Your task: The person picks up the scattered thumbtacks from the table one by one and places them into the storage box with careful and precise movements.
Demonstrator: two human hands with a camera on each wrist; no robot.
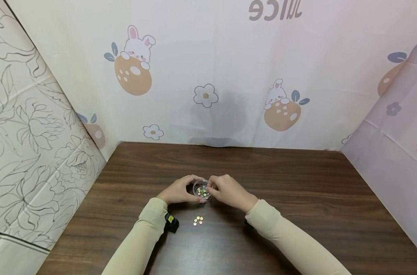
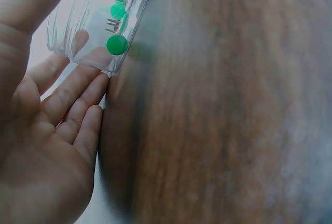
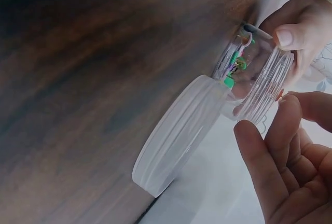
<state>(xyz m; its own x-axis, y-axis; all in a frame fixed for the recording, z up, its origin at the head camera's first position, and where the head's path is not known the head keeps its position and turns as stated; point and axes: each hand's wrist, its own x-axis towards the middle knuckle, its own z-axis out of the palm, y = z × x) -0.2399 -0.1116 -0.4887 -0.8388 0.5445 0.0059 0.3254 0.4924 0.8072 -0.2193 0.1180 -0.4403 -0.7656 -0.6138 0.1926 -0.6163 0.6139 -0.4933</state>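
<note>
My left hand holds a small clear plastic jar, thumb on one side and fingers on the other. The jar rests on the table. Inside lie thumbtacks with round flat heads, some green and one dark, several points showing. At the jar's open mouth is my right hand, thumb and index finger together. Between those fingertips, the right wrist view shows a sliver of an orange-red thumbtack, mostly hidden. Nearer the front, several more thumbtacks, gold-looking from above, sit in a small cluster on the table.
A whitish translucent screw lid lies on the table beside the jar. The brown wood-grain table reaches back to a printed cloth, with more cloth at both sides. A black wrist device sits under the left sleeve.
</note>
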